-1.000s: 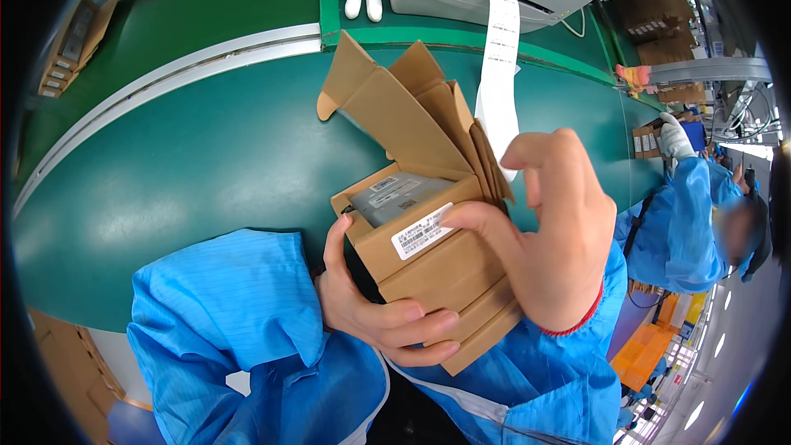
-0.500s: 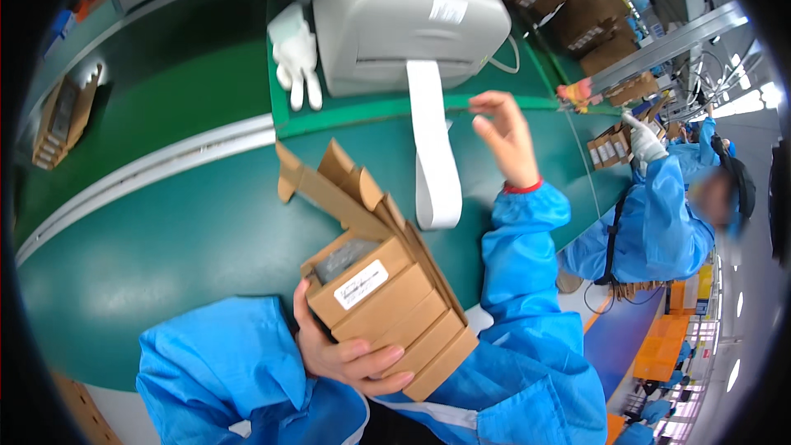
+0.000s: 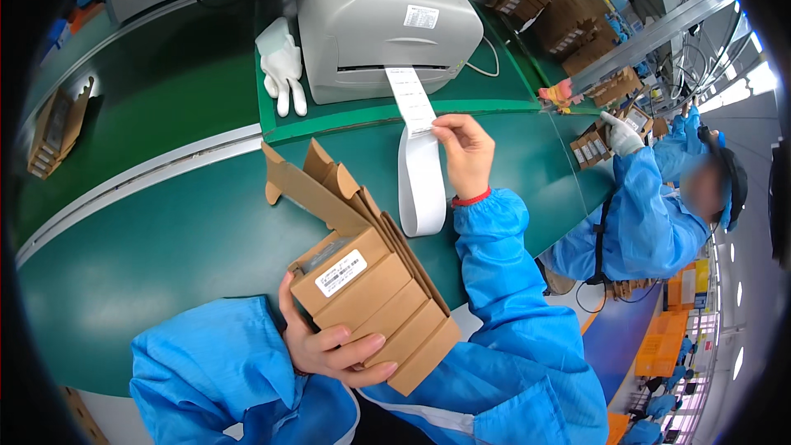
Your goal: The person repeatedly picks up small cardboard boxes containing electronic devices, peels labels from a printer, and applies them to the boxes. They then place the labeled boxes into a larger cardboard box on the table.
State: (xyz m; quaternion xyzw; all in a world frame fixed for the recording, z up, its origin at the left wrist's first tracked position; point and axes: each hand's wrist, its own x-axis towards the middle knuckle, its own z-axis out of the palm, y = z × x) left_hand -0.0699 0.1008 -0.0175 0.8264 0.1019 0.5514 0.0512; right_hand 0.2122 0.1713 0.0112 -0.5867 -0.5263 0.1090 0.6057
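Observation:
Several small brown cardboard boxes (image 3: 372,301), stacked together with their lid flaps standing up, rest in my left hand (image 3: 336,351), whose fingers wrap round the near side. The top box carries a white label (image 3: 340,273), and something dark shows inside it. My right hand (image 3: 467,154) pinches the edge of a paper label strip (image 3: 420,177) between thumb and fingers. That strip comes out of the slot of a grey label printer (image 3: 371,29) and curls down in a loop over the green table. Printed labels show on its upper stretch.
A white glove (image 3: 281,66) lies left of the printer. Farther left, more open boxes (image 3: 58,133) stand on a green surface beyond a metal rail (image 3: 156,177). On the right a co-worker in blue (image 3: 651,206) handles boxes (image 3: 590,150) with a gloved hand.
My right hand has moved left and down from beside the strip and closed on it. Printed labels now show on the strip. The boxes stay in my left hand, shifted slightly left in view.

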